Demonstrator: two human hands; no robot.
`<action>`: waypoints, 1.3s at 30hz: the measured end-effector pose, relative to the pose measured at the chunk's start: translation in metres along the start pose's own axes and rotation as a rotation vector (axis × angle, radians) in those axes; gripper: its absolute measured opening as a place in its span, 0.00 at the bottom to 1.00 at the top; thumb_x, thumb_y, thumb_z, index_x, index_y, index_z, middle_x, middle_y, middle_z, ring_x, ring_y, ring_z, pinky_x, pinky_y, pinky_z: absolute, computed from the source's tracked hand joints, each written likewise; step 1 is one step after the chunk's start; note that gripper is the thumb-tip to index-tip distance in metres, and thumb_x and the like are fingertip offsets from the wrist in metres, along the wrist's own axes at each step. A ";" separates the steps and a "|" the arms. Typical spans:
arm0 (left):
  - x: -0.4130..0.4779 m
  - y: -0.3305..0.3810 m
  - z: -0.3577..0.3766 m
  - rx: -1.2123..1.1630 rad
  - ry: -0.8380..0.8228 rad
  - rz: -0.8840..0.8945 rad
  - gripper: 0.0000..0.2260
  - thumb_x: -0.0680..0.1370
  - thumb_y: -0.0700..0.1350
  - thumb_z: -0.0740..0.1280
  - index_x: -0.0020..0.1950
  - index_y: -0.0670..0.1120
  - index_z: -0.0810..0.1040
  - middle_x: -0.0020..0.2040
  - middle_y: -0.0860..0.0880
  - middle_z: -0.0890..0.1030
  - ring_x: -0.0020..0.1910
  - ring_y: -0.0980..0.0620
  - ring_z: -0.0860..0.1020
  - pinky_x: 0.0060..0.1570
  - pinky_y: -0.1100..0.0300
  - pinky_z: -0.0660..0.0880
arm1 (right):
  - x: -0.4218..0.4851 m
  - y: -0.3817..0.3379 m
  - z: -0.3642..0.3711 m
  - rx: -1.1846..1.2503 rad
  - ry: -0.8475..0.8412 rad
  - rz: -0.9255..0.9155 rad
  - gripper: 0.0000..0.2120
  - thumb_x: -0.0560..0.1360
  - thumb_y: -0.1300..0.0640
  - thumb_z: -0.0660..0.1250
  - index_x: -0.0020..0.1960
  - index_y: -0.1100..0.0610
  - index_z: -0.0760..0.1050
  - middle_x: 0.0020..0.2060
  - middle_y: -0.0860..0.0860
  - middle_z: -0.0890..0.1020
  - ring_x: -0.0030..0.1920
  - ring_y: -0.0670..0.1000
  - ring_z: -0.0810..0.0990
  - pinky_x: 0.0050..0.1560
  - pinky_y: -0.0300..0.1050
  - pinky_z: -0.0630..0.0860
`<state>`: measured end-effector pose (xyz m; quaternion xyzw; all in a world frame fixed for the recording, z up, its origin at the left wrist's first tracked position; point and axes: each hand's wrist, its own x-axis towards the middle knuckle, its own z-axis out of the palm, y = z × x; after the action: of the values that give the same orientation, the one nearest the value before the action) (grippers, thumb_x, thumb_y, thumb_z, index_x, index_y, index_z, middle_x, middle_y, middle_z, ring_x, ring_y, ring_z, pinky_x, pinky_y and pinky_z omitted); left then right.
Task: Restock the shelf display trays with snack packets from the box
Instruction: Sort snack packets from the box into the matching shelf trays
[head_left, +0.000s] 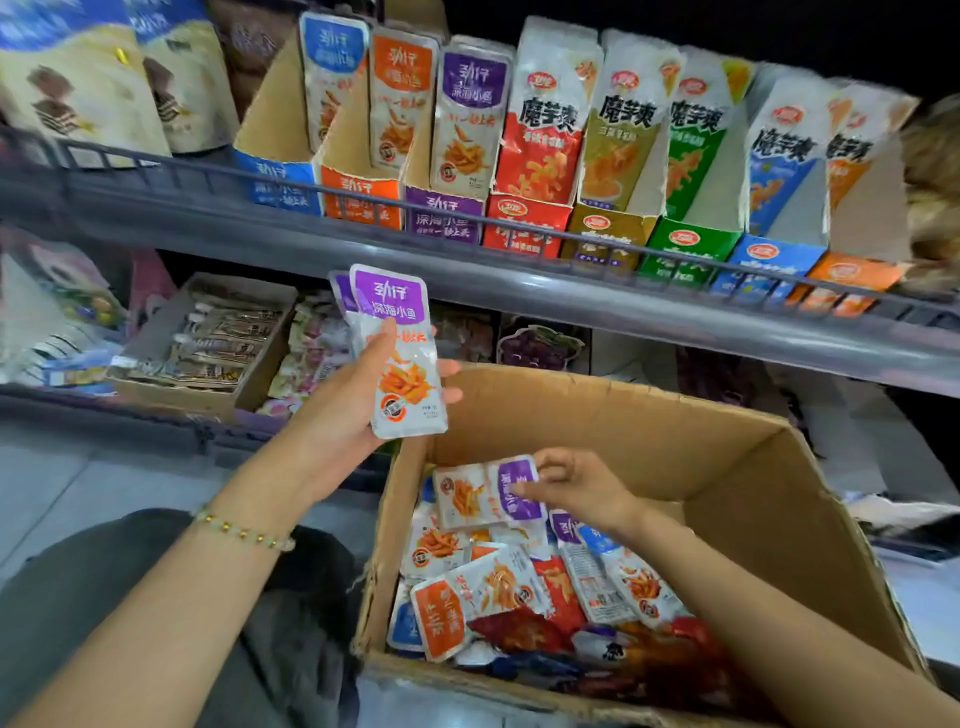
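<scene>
L hand (340, 402) is raised between the box and upper shelf, thumb + fingers wrapped round a small stack of purple-top packets (397, 353). Stack is upright, label facing cam. At least 2 pkts: a second edge shows behind at upper left. Beaded bracelet (244, 531) on L wrist.

R hand (574, 488) is down inside the cardboard box (649, 415), fingertips pinching the purple end of a single purple packet (480, 496). That pkt lies sideways on top of the heap. Hands are well apart, L higher than R.

Box is open-topped, at lower right in front of the shelving. It holds loose mixed packets (519, 592) in orange, blue, purple and red, jumbled in no order.

Upper shelf (675, 322) carries a row of cardboard display trays behind a wire rail. From left:
- blue tray (280, 184)
- orange tray (361, 200)
- purple tray (444, 218)

Each has upright pkts of matching colour. Pkts in the purple tray carry the same label as the stack in L hand. To the right stand the konjac-snack trays (524, 223) in red, olive, green, blue and orange, all w/ upright pkts.

Lower shelf has an open carton of brown stick packets (213, 338) at left. Other snack bags lie beside it, too blurred to ID.
</scene>
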<state>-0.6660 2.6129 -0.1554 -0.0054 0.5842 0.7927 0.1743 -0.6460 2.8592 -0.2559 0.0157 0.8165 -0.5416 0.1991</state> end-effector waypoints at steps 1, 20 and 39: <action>0.001 0.000 -0.002 -0.013 0.037 0.025 0.18 0.82 0.56 0.51 0.65 0.52 0.72 0.52 0.50 0.84 0.51 0.48 0.83 0.49 0.56 0.80 | -0.006 -0.013 -0.010 0.087 0.062 -0.019 0.07 0.73 0.64 0.71 0.49 0.67 0.79 0.39 0.60 0.85 0.37 0.49 0.82 0.42 0.42 0.79; -0.008 -0.013 0.029 0.162 -0.281 -0.165 0.21 0.74 0.47 0.68 0.66 0.49 0.71 0.56 0.47 0.83 0.54 0.46 0.82 0.59 0.50 0.76 | -0.008 -0.130 0.010 0.328 0.357 -0.297 0.26 0.65 0.40 0.71 0.60 0.46 0.71 0.54 0.50 0.81 0.51 0.51 0.83 0.41 0.48 0.81; -0.010 -0.009 0.021 0.550 -0.086 0.185 0.15 0.76 0.57 0.61 0.62 0.59 0.67 0.43 0.50 0.82 0.31 0.54 0.79 0.30 0.62 0.76 | -0.008 -0.155 0.021 0.364 0.202 -0.346 0.22 0.76 0.54 0.66 0.67 0.44 0.64 0.53 0.51 0.82 0.50 0.49 0.84 0.48 0.44 0.81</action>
<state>-0.6496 2.6321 -0.1546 0.1288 0.7672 0.6166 0.1209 -0.6696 2.7780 -0.1242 -0.0346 0.7119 -0.7013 0.0150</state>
